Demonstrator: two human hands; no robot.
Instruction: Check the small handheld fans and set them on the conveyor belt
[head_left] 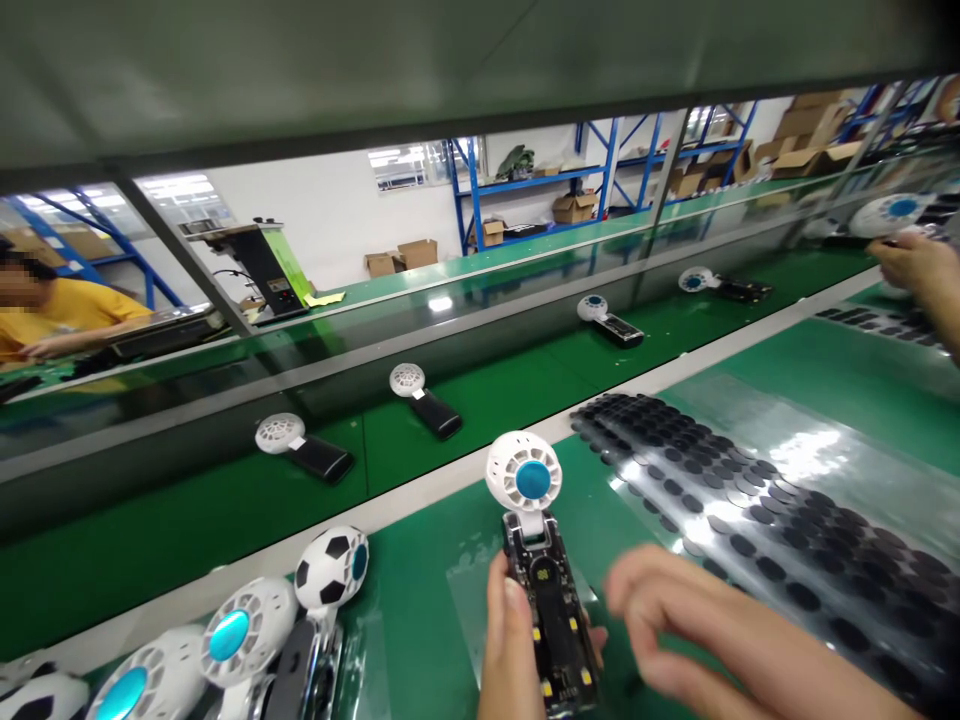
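My left hand point(510, 640) is wrapped round the dark handle of a handheld fan point(547, 600), whose circuit board and small yellow parts lie exposed. The fan's round white head, with a blue centre, points away from me. Just right of the handle is my right hand point(667, 620), a little blurred, its fingers curled together; whatever they may pinch is hidden. Sheets of round black stickers point(742, 540) lie to the right of it. At lower left, several more fans point(247, 630) are grouped together, some with blue centres, one with a football pattern.
Beyond the worktop runs a green conveyor belt point(495, 400) carrying several spaced fans, among them a black-handled fan point(435, 410). Another person's hand point(915, 265) holds a fan at far right. A person in yellow point(82, 310) sits at far left. A metal shelf point(450, 60) hangs overhead.
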